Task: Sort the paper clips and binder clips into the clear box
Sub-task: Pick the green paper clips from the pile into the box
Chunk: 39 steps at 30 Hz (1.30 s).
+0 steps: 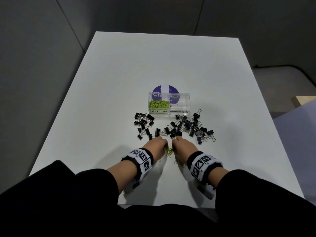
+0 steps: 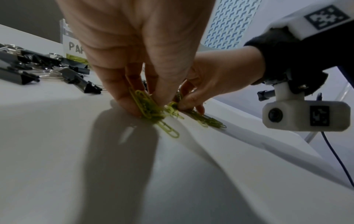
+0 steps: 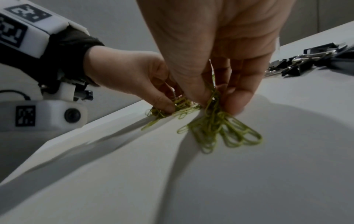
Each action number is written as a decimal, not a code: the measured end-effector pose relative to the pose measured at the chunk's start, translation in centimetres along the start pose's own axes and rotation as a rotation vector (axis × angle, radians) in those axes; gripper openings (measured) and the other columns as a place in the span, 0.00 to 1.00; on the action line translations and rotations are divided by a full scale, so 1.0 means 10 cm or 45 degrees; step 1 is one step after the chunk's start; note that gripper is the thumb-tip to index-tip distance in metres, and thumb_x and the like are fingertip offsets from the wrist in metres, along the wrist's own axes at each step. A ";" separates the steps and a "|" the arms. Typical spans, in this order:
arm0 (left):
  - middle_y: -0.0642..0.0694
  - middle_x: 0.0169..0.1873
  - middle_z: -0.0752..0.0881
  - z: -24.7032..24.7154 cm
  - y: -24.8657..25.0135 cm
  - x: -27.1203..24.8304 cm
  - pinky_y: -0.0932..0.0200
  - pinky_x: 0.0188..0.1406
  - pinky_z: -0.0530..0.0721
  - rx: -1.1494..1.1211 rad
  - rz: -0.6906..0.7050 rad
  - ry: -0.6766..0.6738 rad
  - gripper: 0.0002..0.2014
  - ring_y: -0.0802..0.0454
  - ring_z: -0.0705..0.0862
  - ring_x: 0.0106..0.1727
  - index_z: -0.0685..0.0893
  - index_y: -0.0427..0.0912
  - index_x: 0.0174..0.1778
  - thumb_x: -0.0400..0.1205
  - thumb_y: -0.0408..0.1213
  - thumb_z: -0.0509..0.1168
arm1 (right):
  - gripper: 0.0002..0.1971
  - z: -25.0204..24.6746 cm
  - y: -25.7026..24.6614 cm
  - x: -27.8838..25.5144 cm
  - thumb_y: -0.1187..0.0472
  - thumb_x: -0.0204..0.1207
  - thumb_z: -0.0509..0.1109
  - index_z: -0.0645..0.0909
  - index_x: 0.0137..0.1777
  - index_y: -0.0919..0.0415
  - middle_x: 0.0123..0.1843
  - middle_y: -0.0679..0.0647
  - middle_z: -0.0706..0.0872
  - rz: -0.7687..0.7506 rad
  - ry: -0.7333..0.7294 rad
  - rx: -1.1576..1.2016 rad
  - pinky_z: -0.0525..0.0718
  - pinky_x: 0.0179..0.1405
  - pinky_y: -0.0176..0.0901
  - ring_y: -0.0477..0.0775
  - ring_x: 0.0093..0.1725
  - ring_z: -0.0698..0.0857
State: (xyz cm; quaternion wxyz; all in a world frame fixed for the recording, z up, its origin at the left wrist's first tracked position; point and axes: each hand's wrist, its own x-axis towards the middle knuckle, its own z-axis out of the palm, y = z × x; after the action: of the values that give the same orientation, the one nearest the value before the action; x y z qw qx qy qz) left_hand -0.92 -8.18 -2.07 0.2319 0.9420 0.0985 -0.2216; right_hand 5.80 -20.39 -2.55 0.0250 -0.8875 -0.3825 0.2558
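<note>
A clear two-part box stands mid-table; its left half, labelled PAPER CLIPS, holds green paper clips, and its right half, labelled BINDER CLIPS, looks empty. Black binder clips lie scattered in front of the box, with another group to the left. Near the table's front, my left hand pinches a bunch of green paper clips against the table. Beside it my right hand pinches another bunch. The fingertips of both hands almost meet over the loose green pile.
A purple round sticker lies behind the box. The white table has bare surface on the left, right and far side. A wooden corner shows beyond the right edge.
</note>
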 end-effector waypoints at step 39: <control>0.40 0.59 0.85 -1.29 -0.35 0.83 0.55 0.59 0.77 -0.265 -0.018 0.510 0.13 0.43 0.82 0.60 0.83 0.38 0.60 0.83 0.29 0.58 | 0.11 -1.14 0.03 0.88 0.66 0.80 0.63 0.82 0.58 0.65 0.54 0.59 0.86 -0.163 0.389 0.409 0.79 0.54 0.44 0.58 0.53 0.84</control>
State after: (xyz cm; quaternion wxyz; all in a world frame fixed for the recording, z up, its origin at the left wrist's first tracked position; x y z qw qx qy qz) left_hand 10.23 1.76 2.98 0.3020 0.9375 0.1716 -0.0202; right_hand 16.46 -12.77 3.47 0.2397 -0.8745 -0.3842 0.1739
